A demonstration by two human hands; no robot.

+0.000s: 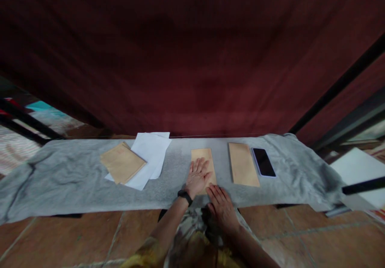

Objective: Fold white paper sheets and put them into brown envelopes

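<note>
A brown paper envelope point(201, 153) lies flat on the grey cloth in front of me, its long side pointing away. My left hand point(197, 175), with a dark band on the wrist, rests palm down on the envelope with its fingers spread. At the envelope's near right corner, my right hand point(221, 208) lies with its fingers stretched out, the fingertips touching the edge. Neither hand grips anything. Part of the envelope is hidden under the left hand.
More brown envelopes point(122, 163) overlap white paper sheets point(153, 155) on the left. To the right lie another brown envelope point(243, 164) and a phone point(264, 163). Grey cloth point(78, 175) covers the narrow table. A dark red curtain point(192, 79) hangs behind it.
</note>
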